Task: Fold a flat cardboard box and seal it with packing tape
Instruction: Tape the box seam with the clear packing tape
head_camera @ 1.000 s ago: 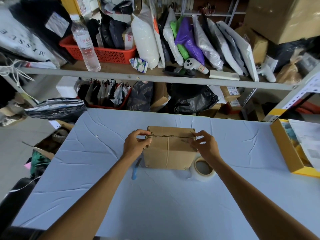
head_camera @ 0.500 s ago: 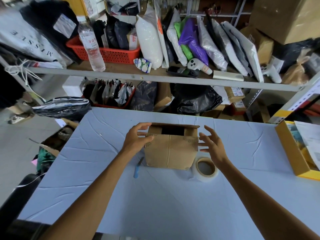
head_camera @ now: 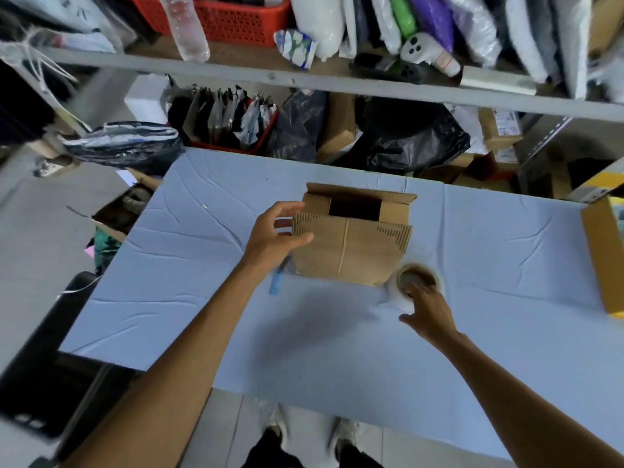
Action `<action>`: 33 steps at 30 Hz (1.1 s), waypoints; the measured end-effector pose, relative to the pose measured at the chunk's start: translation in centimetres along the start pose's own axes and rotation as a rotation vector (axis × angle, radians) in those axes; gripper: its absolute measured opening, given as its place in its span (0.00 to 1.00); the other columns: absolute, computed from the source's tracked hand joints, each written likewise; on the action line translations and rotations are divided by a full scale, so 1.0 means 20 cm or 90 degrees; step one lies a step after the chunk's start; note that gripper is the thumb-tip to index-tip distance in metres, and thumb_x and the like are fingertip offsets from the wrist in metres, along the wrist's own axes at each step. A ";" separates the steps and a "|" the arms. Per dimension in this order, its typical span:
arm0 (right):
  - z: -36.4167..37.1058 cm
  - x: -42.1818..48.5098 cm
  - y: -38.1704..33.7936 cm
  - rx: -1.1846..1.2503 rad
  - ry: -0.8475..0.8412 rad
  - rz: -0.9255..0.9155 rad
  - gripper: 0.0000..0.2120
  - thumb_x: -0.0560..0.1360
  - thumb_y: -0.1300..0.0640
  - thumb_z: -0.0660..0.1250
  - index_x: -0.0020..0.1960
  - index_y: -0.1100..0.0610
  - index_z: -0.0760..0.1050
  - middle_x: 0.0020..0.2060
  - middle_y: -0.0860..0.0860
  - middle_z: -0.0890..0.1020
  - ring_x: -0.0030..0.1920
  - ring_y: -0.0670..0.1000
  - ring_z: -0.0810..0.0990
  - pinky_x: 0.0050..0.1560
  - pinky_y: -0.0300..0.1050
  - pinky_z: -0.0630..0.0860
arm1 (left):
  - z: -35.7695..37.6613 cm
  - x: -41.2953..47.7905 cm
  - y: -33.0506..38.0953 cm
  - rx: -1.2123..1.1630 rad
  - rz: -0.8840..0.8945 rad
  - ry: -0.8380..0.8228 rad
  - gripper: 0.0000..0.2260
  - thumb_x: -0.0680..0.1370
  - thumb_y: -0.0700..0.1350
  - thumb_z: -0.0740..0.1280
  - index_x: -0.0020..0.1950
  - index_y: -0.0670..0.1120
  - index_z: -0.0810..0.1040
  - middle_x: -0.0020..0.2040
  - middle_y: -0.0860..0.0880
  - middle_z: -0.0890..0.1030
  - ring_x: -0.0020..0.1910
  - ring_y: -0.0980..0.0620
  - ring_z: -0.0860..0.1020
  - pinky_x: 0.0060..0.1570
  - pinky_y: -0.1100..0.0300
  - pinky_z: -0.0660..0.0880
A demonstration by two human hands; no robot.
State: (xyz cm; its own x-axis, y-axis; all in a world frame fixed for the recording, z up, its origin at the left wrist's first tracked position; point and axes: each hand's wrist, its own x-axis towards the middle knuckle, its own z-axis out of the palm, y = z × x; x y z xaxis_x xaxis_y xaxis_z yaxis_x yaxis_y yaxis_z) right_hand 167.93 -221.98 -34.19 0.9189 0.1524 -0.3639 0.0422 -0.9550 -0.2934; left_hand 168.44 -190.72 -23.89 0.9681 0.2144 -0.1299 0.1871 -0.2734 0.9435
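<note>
Reaching: right hand over the tape, fingers spread on the roll's near rim, grip not yet closed on it.
Box: upright on the bench, mid-surface; top flaps ajar, dark gap showing between them.
Left hand: at the box's left upper corner, thumb on the front face, fingers loosely open, steadying rather than clamping.
Tape: flat on the bench, touching the box's right lower corner.
Knife: blue, beside the box's left lower corner.
Step, judged: pick up the tape.
Advice: hook fingers through the core, lift clear of the box, press flaps flush before laying tape along the seam.
</note>
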 end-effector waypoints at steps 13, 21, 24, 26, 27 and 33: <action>-0.45 0.02 -0.09 0.193 0.187 0.070 0.07 0.72 0.64 0.65 0.44 0.59 0.81 0.39 0.58 0.83 0.42 0.60 0.79 0.36 0.45 0.70 | -0.03 0.04 0.07 0.037 0.010 -0.070 0.24 0.68 0.43 0.77 0.62 0.54 0.74 0.61 0.52 0.75 0.57 0.52 0.75 0.51 0.59 0.72; -1.00 -0.13 -0.28 0.389 0.376 0.016 0.10 0.63 0.57 0.63 0.35 0.61 0.81 0.35 0.62 0.82 0.38 0.56 0.78 0.38 0.43 0.72 | 0.03 0.07 0.36 0.072 0.218 -0.059 0.20 0.71 0.39 0.74 0.61 0.49 0.74 0.59 0.51 0.75 0.59 0.54 0.74 0.56 0.64 0.72; -1.14 -0.15 -0.42 0.398 0.318 -0.057 0.15 0.62 0.59 0.59 0.39 0.64 0.82 0.38 0.58 0.82 0.42 0.54 0.77 0.46 0.35 0.73 | 0.06 0.04 0.54 0.102 0.335 -0.141 0.22 0.71 0.38 0.73 0.63 0.51 0.75 0.59 0.55 0.75 0.58 0.57 0.75 0.58 0.61 0.73; -1.18 -0.16 -0.53 0.394 0.243 -0.085 0.14 0.65 0.65 0.58 0.41 0.64 0.82 0.40 0.58 0.82 0.44 0.54 0.77 0.53 0.46 0.73 | 0.07 0.00 0.64 0.107 0.369 -0.208 0.23 0.71 0.41 0.74 0.64 0.54 0.74 0.61 0.55 0.75 0.58 0.59 0.75 0.57 0.62 0.73; -1.19 -0.16 -0.58 0.373 0.206 -0.098 0.12 0.67 0.67 0.59 0.41 0.66 0.82 0.40 0.60 0.82 0.44 0.55 0.78 0.53 0.49 0.73 | 0.07 -0.01 0.67 0.108 0.375 -0.240 0.25 0.71 0.43 0.75 0.65 0.54 0.73 0.62 0.54 0.75 0.59 0.60 0.75 0.56 0.63 0.74; -1.11 -0.15 -0.73 0.326 0.059 -0.140 0.05 0.74 0.70 0.65 0.46 0.68 0.80 0.37 0.57 0.81 0.32 0.40 0.80 0.39 0.33 0.77 | 0.03 -0.12 0.65 0.058 0.301 -0.310 0.29 0.65 0.54 0.78 0.64 0.57 0.73 0.60 0.58 0.77 0.56 0.62 0.78 0.54 0.62 0.78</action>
State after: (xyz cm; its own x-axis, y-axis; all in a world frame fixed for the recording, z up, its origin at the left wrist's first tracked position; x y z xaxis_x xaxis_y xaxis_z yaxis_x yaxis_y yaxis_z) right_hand 173.27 -214.07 -9.10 0.9414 0.2894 -0.1734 0.0626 -0.6549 -0.7531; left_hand 168.59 -195.39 -11.50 0.9097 -0.3882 0.1476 -0.2819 -0.3163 0.9058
